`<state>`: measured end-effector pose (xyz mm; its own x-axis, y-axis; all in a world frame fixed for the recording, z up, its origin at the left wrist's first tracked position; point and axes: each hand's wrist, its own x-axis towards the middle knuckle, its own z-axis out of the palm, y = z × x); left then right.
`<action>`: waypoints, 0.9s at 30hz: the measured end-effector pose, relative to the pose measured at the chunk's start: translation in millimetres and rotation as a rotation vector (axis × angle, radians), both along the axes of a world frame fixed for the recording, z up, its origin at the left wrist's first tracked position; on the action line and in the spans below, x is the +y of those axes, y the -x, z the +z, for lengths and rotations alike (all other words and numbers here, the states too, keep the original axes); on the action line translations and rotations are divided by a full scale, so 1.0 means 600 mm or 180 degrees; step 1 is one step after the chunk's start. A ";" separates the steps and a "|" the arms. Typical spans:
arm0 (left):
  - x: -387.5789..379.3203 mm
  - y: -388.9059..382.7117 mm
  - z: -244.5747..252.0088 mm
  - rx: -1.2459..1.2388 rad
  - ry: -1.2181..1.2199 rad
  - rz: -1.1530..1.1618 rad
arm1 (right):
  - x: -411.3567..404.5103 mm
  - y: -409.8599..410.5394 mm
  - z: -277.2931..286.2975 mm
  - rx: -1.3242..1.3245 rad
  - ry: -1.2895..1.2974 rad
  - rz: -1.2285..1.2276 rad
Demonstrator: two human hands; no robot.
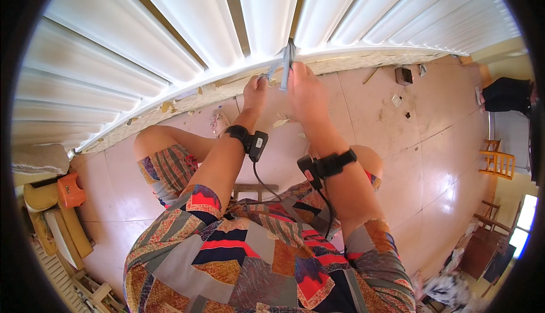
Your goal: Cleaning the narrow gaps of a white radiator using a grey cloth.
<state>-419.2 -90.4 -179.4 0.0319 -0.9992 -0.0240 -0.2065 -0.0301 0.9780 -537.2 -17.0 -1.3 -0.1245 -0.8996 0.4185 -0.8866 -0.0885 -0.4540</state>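
A white slatted panel (272, 15) with dark gaps between its slats arches across the top of the view. Around its lower rail, at one of the gaps, a grey cord or fabric strip (289, 53) is looped, with lengths hanging down. My left hand (255, 96) pinches one part of this strip just below the rail. Close beside it, my right hand (308, 93) grips the strip near the loop, a short piece dangling between the two hands. The fingertips partly hide how the strip is wound. Both wrists carry black straps with small wired devices.
Below the rail runs a rough pale ledge (362, 60). Scraps, a small dark box (403, 76) and a stick (371, 76) lie on the tiled floor (391, 142). An orange plastic stool (71, 189) stands left, a wooden chair (497, 164) right. A person's dark-clothed legs (506, 94) are at far right.
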 end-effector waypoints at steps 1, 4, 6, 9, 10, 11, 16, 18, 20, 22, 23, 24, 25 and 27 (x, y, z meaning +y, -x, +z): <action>0.006 0.009 0.013 0.0077 -0.0278 -0.0057 | -0.001 0.002 -0.002 0.0001 -0.0079 -0.0062; -0.017 0.018 0.059 0.0566 -0.0595 -0.0382 | -0.003 0.008 -0.025 0.0246 -0.0654 0.0054; -0.032 0.025 0.103 0.0266 0.0009 -0.1175 | 0.008 0.020 -0.090 0.0475 -0.1008 0.0230; -0.040 0.042 0.164 -0.0364 0.0704 -0.1027 | 0.029 -0.005 -0.108 0.0501 -0.1436 0.0545; -0.034 0.047 0.198 -0.0946 0.0546 -0.1031 | 0.033 -0.008 -0.101 0.0326 -0.1475 0.0691; -0.029 0.051 0.193 -0.0943 0.0553 -0.1036 | 0.037 -0.002 -0.094 0.0328 -0.1469 0.0684; -0.003 -0.029 0.053 0.0604 -0.0333 -0.0590 | 0.039 -0.015 0.020 -0.0658 -0.0630 0.0255; 0.036 -0.032 0.046 0.0775 -0.0452 -0.0401 | 0.022 0.025 0.040 -0.0735 -0.0328 0.0092; 0.050 -0.029 0.047 0.0922 -0.0570 -0.0177 | 0.013 0.038 0.040 -0.0832 -0.0029 -0.0034; 0.048 -0.024 0.058 0.1045 -0.0753 -0.0505 | 0.008 0.026 0.028 -0.0253 -0.0044 0.0394; 0.047 -0.023 0.064 0.1020 -0.0724 -0.0511 | 0.010 0.025 0.023 -0.0273 -0.0010 0.0391; 0.048 -0.022 0.078 0.1513 -0.0924 -0.0667 | 0.012 0.025 0.022 -0.0132 -0.0340 0.0509; 0.048 -0.020 0.091 0.2006 -0.1124 -0.0825 | 0.015 0.025 0.021 0.0013 -0.0670 0.0624; 0.062 -0.013 0.147 0.2428 -0.1155 -0.1019 | 0.032 0.038 0.021 0.0017 -0.0949 0.0823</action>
<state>-411.2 -53.1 -91.5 -0.4000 -0.8845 -0.2401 0.4429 -0.4159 0.7943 -560.2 2.4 11.1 0.1237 -0.9832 0.1343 -0.8548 -0.1743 -0.4888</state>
